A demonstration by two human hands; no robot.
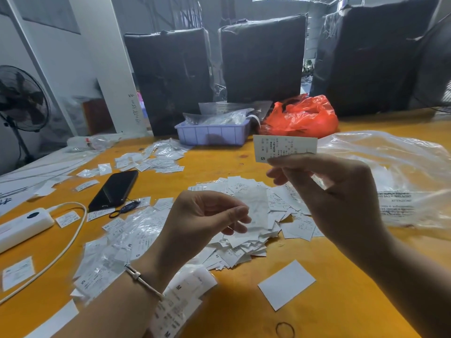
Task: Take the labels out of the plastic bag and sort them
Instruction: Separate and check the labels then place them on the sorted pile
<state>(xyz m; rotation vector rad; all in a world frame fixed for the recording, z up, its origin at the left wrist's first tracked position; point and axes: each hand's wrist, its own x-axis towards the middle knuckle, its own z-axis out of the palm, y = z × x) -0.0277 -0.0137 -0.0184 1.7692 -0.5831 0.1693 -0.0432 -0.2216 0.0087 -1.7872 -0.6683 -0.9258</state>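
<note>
Right hand pinching an S label up high, my left hand gripping an emptied little plastic sleeve, loose label pile under both, big clear plastic bag just right of my right hand

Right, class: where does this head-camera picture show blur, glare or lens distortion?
Head view: the small clear plastic sleeve in the left hand is motion-blurred; the large crinkled clear plastic bag shows glare; the white wall beam leans, from wide-angle distortion.

Right hand pinches label; left hand holds small bag
</note>
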